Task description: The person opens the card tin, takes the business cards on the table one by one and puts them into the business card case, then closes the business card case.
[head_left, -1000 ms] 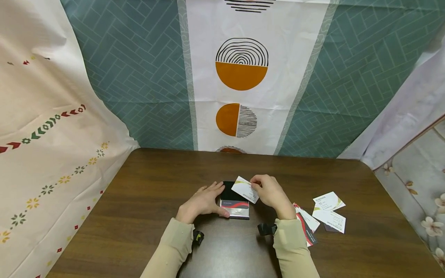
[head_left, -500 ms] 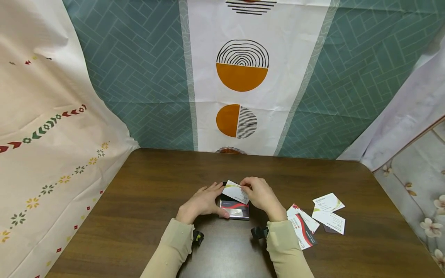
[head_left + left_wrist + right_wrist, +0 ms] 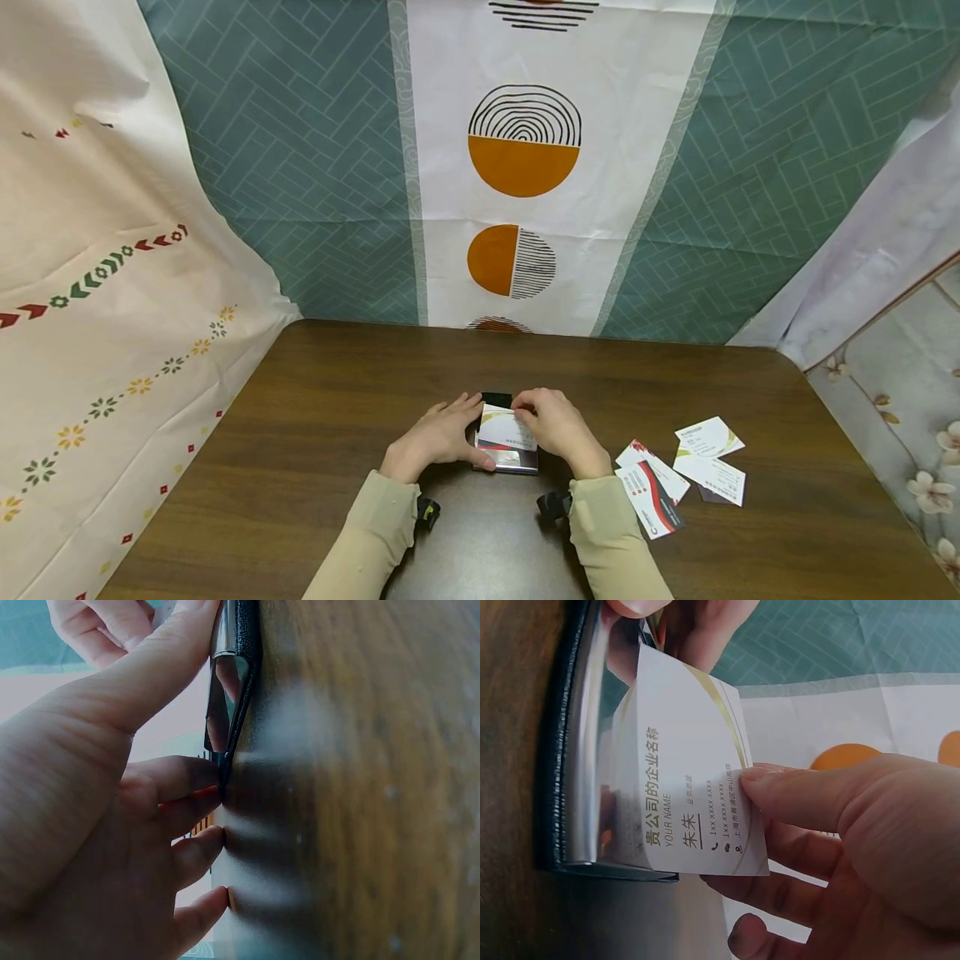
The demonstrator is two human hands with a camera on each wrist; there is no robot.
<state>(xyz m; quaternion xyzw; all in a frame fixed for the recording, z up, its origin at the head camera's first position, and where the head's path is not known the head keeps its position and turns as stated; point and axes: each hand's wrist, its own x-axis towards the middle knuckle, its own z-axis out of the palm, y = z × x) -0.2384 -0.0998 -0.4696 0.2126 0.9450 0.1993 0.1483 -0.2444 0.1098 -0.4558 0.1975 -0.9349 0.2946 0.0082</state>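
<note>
A black business card case [image 3: 517,460] with a mirror-like metal face lies unfolded on the table. My left hand [image 3: 438,437] steadies it, fingers spread, with the thumb [image 3: 169,664] on its metal edge and fingertips at the opened lid [image 3: 495,399]. Between thumb and fingers, my right hand [image 3: 558,429] pinches a white business card [image 3: 694,769] with a gold stripe and printed text. The card's lower edge is right at the metal face of the case in the right wrist view; a dark card with a red stripe shows under it in the head view.
Right of the right forearm lie a red-and-white business card [image 3: 648,500] and another partly under it. Farther right, white cards [image 3: 708,435] overlap, with a dark card [image 3: 716,495] underneath. The brown table [image 3: 300,500] ends at a patterned cloth [image 3: 345,208].
My right hand has moved left with the white card, bringing it from the right side of the case to over it and lower, toward the metal part. The left hand has stayed in place.
</note>
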